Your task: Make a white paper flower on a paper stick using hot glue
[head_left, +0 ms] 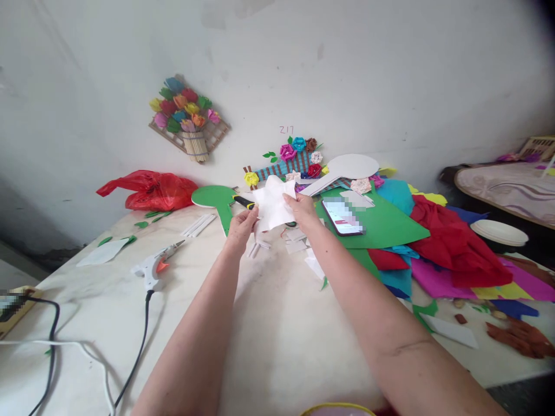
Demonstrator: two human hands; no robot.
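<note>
A creased piece of white paper (274, 207) is stretched between my two hands, above the middle of the table. My left hand (243, 226) pinches its lower left edge between thumb and fingers. On the right side, my right hand (302, 209) grips it with the thumb on top. Just behind my left hand lies a black and yellow utility knife (243, 201), partly hidden by the paper. White paper scraps (296, 238) and short white rolls (259, 248) lie beneath and around the hands.
A glue gun (155, 267) lies at left, its cord running forward. Green cutouts (213, 197) and a red plastic bag (151, 190) are behind it. At right are a phone (342, 216) on green sheet, crepe paper (455, 242) and white plates (498, 232). Paper flowers (288, 152) stand against the wall.
</note>
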